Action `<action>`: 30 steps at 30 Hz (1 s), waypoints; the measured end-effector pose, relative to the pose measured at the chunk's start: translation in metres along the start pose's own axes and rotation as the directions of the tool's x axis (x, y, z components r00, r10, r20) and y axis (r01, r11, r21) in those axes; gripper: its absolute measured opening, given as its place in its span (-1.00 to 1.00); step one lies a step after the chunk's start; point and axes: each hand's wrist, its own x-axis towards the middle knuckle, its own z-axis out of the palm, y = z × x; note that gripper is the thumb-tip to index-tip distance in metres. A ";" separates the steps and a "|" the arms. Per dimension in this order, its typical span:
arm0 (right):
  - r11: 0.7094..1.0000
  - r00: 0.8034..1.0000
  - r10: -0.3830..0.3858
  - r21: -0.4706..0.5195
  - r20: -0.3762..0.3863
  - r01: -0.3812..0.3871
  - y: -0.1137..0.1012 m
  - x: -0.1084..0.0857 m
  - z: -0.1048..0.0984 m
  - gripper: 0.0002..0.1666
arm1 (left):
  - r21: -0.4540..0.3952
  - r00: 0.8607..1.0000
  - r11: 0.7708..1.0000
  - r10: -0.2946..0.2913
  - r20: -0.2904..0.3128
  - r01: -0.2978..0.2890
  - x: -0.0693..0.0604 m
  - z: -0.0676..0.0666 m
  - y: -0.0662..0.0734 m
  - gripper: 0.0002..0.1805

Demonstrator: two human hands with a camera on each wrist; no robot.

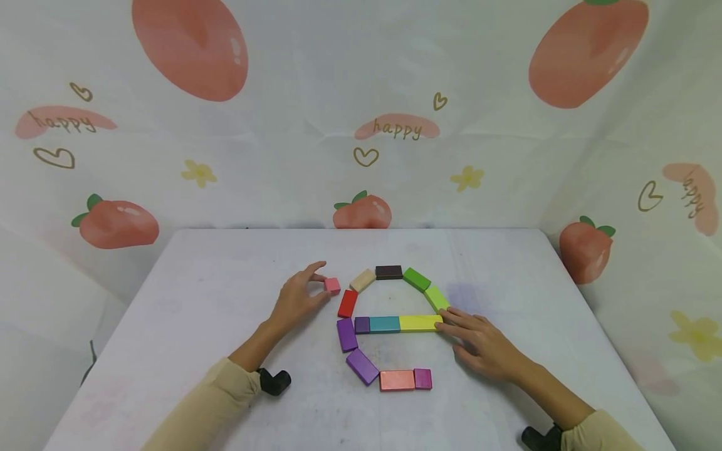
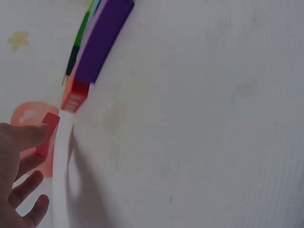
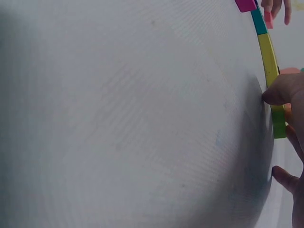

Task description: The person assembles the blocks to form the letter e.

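Note:
My left hand (image 1: 299, 295) pinches a small pink block (image 1: 332, 286) between thumb and finger, left of the curved row of blocks. In the left wrist view the same pink block (image 2: 48, 135) appears between the thumb and a finger, the other fingers spread apart. On the right, my right hand (image 1: 479, 344) has fairly straight fingers resting at the lower end of a lime green block (image 1: 437, 299) and the right end of a yellow block (image 1: 420, 323). A red block (image 1: 348, 303) and a beige block (image 1: 363, 280) lie nearest the pink one.
Black (image 1: 388, 272) and green (image 1: 417, 279) blocks form the top of the curve. Teal (image 1: 385, 324) and small purple (image 1: 362, 324) blocks continue the yellow bar. Two larger purple blocks (image 1: 347, 335) lead down to salmon (image 1: 397, 380) and magenta (image 1: 423, 379) blocks on the white table (image 1: 225, 263).

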 end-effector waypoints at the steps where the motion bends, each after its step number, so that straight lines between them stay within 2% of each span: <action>1: 1.000 1.000 -0.001 0.000 -0.001 0.001 0.000 0.000 0.000 -0.38 | -0.007 1.000 1.000 0.011 -0.007 -0.011 -0.001 0.001 0.003 -0.28; 7: 1.000 1.000 -0.007 0.001 -0.005 0.007 0.000 0.000 0.000 -0.39 | -0.054 0.995 0.994 0.099 -0.025 -0.100 -0.005 0.008 0.023 -0.29; 14: 1.000 1.000 -0.007 0.005 -0.005 0.007 0.000 0.001 0.001 -0.38 | -0.110 0.986 0.980 0.167 0.018 -0.164 -0.012 0.020 0.052 -0.28; 21: 1.000 1.000 -0.009 0.010 -0.007 0.009 0.000 0.000 0.000 -0.39 | -0.178 0.960 0.948 0.275 0.051 -0.263 -0.023 0.037 0.079 -0.28; 25: 1.000 1.000 0.001 0.008 0.001 -0.001 0.001 0.000 0.000 -0.38 | -0.227 0.948 0.933 0.304 0.090 -0.278 -0.030 0.048 0.093 -0.29; 30: 1.000 1.000 0.009 0.004 0.007 -0.009 0.001 -0.001 0.001 -0.37 | -0.236 0.943 0.932 0.309 0.125 -0.275 -0.038 0.060 0.108 -0.30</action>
